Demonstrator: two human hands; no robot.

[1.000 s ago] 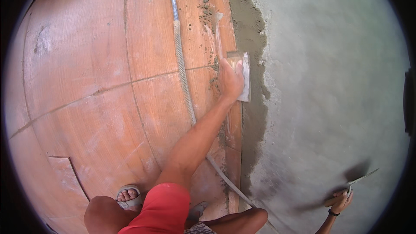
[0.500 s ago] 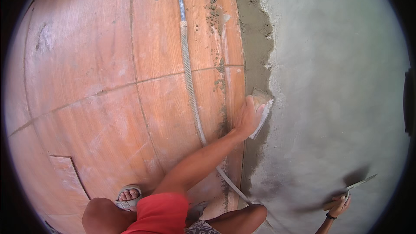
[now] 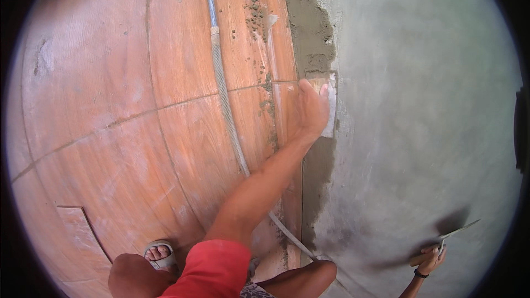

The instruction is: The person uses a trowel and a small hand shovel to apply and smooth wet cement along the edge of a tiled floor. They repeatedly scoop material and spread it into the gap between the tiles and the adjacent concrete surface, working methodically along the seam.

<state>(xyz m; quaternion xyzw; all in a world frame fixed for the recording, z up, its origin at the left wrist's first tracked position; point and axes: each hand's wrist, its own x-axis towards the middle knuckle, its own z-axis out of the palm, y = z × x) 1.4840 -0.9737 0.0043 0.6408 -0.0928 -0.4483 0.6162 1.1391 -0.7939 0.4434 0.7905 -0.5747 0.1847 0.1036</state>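
Note:
My left hand (image 3: 314, 107) is wrapped round a float (image 3: 332, 105), a flat, pale tool with a wooden grip showing by the thumb. The float lies along a strip of wet grey mortar (image 3: 311, 33) between the tile edge and a grey cement surface. Ahead of the tool the mortar is rough; behind it, the strip looks smoother. At the lower right, my right hand (image 3: 430, 262), with a dark band at the wrist, grips a trowel (image 3: 459, 232) with a thin metal blade. The trowel casts a shadow on the grey surface.
Orange wood-look tiles (image 3: 99, 94) cover the left side. A hose (image 3: 222, 83), blue at its far end, runs lengthwise over them and under my left arm. Mortar crumbs (image 3: 254, 8) lie near the tile edge. A loose tile piece (image 3: 83, 232) rests by my sandalled foot (image 3: 158, 254).
My left hand has slid the float forward, away from me, along the mortar strip. The float has turned from slanted to lined up with the strip. My right hand has barely moved.

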